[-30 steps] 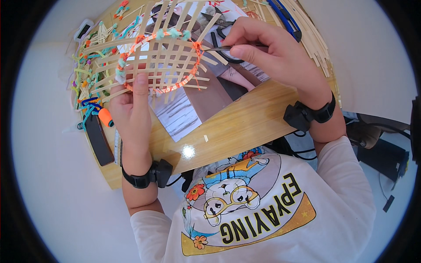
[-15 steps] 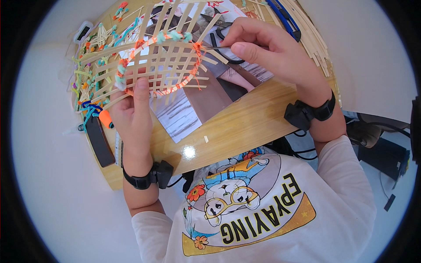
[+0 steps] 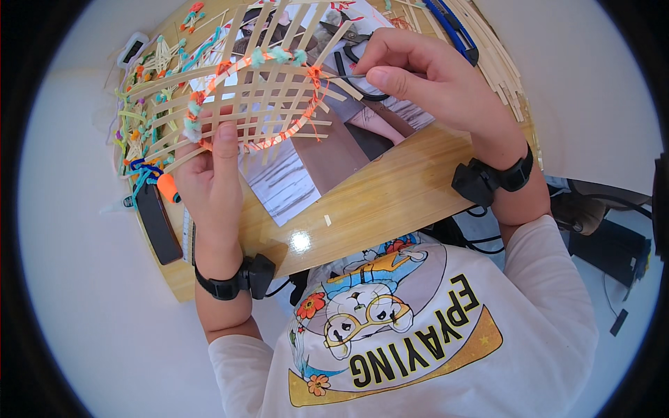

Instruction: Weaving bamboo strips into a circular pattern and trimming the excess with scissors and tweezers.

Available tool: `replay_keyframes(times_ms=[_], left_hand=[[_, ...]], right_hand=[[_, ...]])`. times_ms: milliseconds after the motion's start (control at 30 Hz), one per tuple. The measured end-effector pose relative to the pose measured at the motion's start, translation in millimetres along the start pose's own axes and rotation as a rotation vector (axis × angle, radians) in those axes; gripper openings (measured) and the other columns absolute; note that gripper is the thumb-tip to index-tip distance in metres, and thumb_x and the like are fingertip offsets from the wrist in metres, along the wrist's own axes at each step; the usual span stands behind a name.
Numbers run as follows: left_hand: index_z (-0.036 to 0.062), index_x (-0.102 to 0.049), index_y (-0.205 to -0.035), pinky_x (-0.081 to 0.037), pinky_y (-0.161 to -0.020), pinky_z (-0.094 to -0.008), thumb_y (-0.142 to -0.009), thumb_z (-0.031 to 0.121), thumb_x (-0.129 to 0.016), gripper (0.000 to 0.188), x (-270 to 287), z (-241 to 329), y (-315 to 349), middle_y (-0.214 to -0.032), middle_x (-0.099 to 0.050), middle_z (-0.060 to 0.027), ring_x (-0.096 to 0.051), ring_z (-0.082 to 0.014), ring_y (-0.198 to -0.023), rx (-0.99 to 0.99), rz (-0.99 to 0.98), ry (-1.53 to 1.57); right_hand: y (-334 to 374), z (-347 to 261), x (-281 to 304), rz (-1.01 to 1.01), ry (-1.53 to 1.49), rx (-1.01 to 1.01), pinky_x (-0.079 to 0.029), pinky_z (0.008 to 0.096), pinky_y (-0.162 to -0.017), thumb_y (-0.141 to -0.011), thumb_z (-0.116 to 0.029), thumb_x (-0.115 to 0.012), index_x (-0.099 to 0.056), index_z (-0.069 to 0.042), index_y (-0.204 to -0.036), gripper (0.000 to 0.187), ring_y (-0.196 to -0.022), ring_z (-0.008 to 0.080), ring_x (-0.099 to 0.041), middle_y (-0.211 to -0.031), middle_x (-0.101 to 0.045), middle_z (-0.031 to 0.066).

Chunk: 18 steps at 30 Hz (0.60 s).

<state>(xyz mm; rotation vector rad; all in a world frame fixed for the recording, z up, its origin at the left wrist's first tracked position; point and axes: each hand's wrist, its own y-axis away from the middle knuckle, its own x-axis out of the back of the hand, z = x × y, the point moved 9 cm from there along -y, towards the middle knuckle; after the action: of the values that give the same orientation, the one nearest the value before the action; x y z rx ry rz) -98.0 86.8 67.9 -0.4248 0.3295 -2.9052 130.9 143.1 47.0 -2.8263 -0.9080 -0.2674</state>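
Note:
My left hand (image 3: 212, 174) is closed on a woven bamboo-strip piece (image 3: 268, 101), thumb in front and fingers behind, at its lower left. A round hoop (image 3: 304, 120) lies against the open lattice, wrapped with orange strands and fluffy teal and white tufts. Loose strip ends stick out all around it. My right hand (image 3: 411, 73) pinches a thin metal tool (image 3: 341, 75) between thumb and fingers. Its tip reaches an orange knot (image 3: 314, 72) on the right of the hoop; whether the tip passes through the knot is too small to tell.
Black-handled scissors (image 3: 352, 63) lie behind my right hand on printed sheets (image 3: 286, 191). A blue utility knife (image 3: 453, 31) and bamboo strips (image 3: 498, 66) lie at the far right. Colourful yarn pieces (image 3: 136, 125), an orange-capped item (image 3: 167, 188) and a dark oblong object (image 3: 158, 226) lie left.
The thin tool has turned slightly in my right fingers, and the woven piece has shifted very slightly. Both hands keep their hold in almost the same places.

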Motion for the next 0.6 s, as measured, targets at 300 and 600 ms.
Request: replay_keyframes(times_ms=[300,600], left_hand=[[-0.0027,-0.057,-0.112,-0.045,-0.076,-0.0223,-0.091,0.017,-0.059,0.029,0.9,-0.2,0.2,-0.101,-0.061,-0.0066,-0.057,-0.0089,-0.087,0.005,-0.023,-0.063],[-0.0031,-0.056,-0.112,-0.044,-0.074,-0.0206,-0.092,0.018,-0.058,0.029,-0.5,1.8,-3.2,-0.099,-0.063,-0.0069,-0.057,-0.0081,-0.085,0.039,0.043,-0.027]], right_hand=[[-0.8,0.5,-0.3,-0.007,-0.001,0.016,-0.041,0.0199,-0.075,-0.092,-0.015,-0.056,-0.057,-0.002,-0.095,0.013,-0.084,0.0037,-0.052,-0.090,-0.055,-0.0018],[1.5,-3.0,3.2,0.036,0.034,0.024,-0.042,0.0197,-0.079,-0.088,-0.007,-0.059,-0.057,-0.002,-0.096,0.010,-0.087,0.0044,-0.053,-0.091,-0.057,-0.0012]])
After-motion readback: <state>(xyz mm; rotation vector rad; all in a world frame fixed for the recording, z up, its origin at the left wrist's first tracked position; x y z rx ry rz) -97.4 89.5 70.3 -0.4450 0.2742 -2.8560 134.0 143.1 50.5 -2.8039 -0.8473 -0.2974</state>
